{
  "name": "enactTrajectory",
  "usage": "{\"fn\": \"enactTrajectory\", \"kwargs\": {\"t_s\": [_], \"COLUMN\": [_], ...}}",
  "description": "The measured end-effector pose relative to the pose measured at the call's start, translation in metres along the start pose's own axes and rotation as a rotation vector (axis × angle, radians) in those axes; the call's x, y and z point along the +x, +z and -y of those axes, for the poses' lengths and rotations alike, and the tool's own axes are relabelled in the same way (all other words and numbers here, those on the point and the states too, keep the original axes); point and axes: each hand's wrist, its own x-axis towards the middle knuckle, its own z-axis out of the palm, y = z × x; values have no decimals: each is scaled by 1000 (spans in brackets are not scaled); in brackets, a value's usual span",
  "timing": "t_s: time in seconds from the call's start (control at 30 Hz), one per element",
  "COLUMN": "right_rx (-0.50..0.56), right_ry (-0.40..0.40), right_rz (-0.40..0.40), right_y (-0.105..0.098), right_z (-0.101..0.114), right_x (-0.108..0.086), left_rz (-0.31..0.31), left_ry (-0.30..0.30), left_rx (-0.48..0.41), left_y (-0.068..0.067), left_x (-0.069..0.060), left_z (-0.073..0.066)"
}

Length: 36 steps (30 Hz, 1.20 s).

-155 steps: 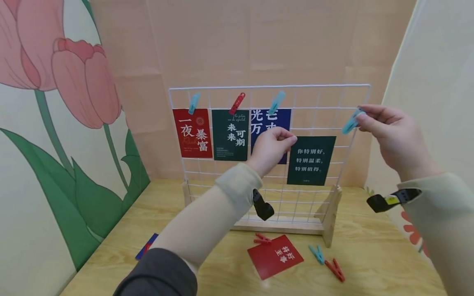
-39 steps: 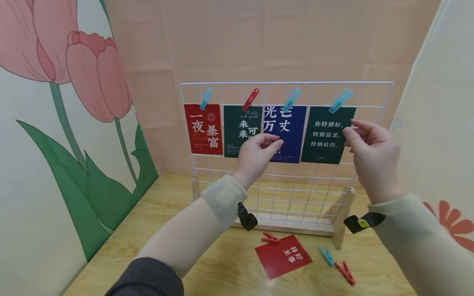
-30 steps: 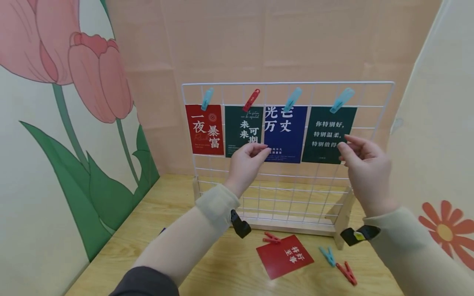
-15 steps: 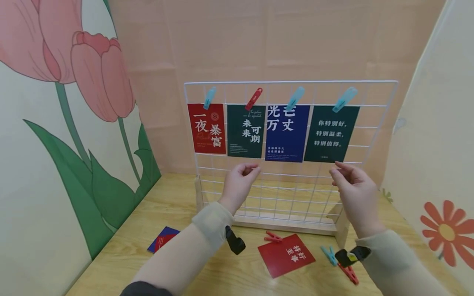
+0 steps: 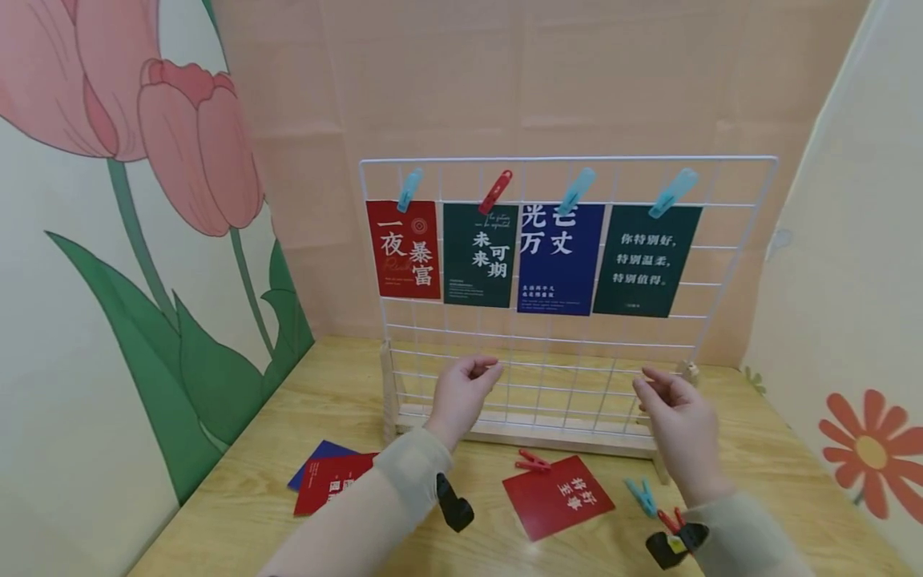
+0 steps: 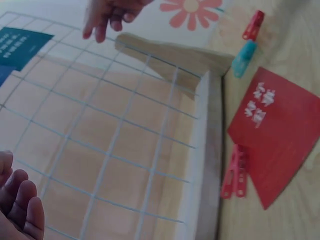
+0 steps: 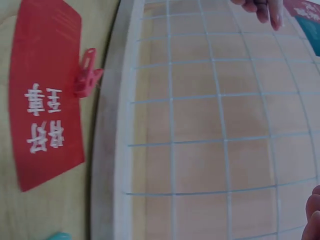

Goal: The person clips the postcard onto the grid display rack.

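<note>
Before a peach backdrop, four cards hang clipped along a white grid. The left hand and right hand hover near its lower part, released, fingers loosely bent. The left wrist view shows the rightmost red clip, which a black strap half hides in the head view; the left sleeve covers part of a red card at left.

Head view faces forward-down, farther back; wrist views, close, turned sideways, share grid.
</note>
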Motion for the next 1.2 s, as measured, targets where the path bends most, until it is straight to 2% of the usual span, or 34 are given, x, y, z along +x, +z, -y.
{"fn": "enactTrajectory", "kwargs": {"t_s": [0.2, 0.53, 0.73, 0.93, 1.07, 1.2], "right_rx": [-30, -113, -229, -260, -292, -337], "right_ry": [40, 145, 222, 262, 297, 299], "right_rz": [35, 71, 185, 271, 327, 374], "right_y": [1, 4, -1, -4, -7, -9], "right_z": [-21, -45, -62, -82, -89, -94], "right_x": [-10, -24, -29, -29, -28, -30], "left_rz": [15, 49, 57, 100, 141, 194], "left_ry": [-43, -54, -82, -80, -82, -84], "left_rx": [10, 41, 76, 113, 178, 259], "left_y": [9, 20, 31, 41, 46, 49], "left_x": [-12, -25, -32, -40, -45, -50], "left_z": [22, 50, 63, 76, 84, 90]}}
